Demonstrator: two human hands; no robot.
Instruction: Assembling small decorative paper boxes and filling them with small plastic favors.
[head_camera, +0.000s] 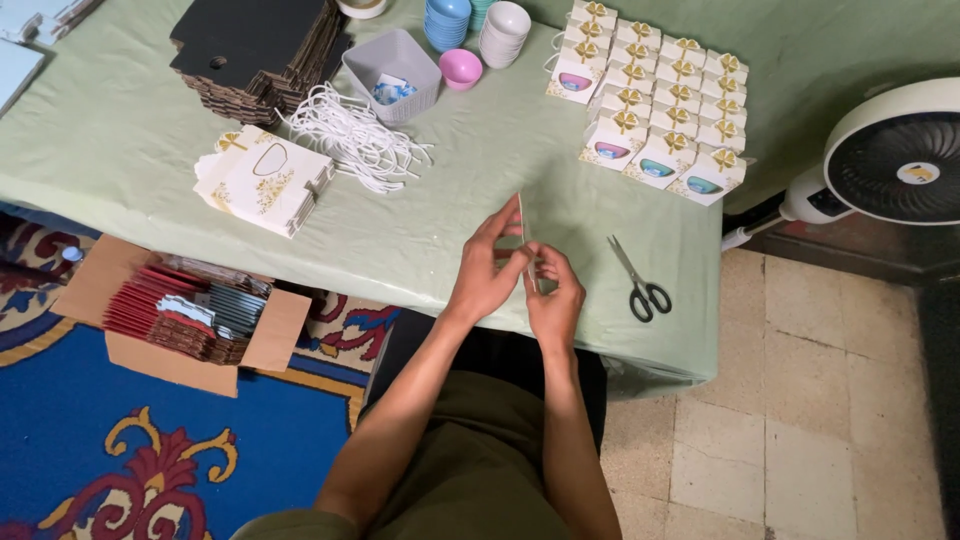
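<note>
Thin pale card (523, 225), flat, seen edge-on, long axis pointing away; left hand (487, 275) and right hand (553, 295) together, pinching it.

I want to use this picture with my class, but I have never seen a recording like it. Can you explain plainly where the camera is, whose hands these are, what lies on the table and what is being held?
There is only one picture, taken by a camera worn on a person's head and looking down, so the two bare arms belong to the wearer. The left hand and right hand meet over the table's near edge and together pinch a thin flat piece of card, seen edge-on.

On the green tablecloth lie black-handled scissors beside the right hand, a stack of flat white box blanks, a heap of white cords, a grey basket, dark card sheets, stacked small bowls and rows of finished little white boxes with gold bows.

On the floor stand an open cardboard box of card pieces and a white fan.
</note>
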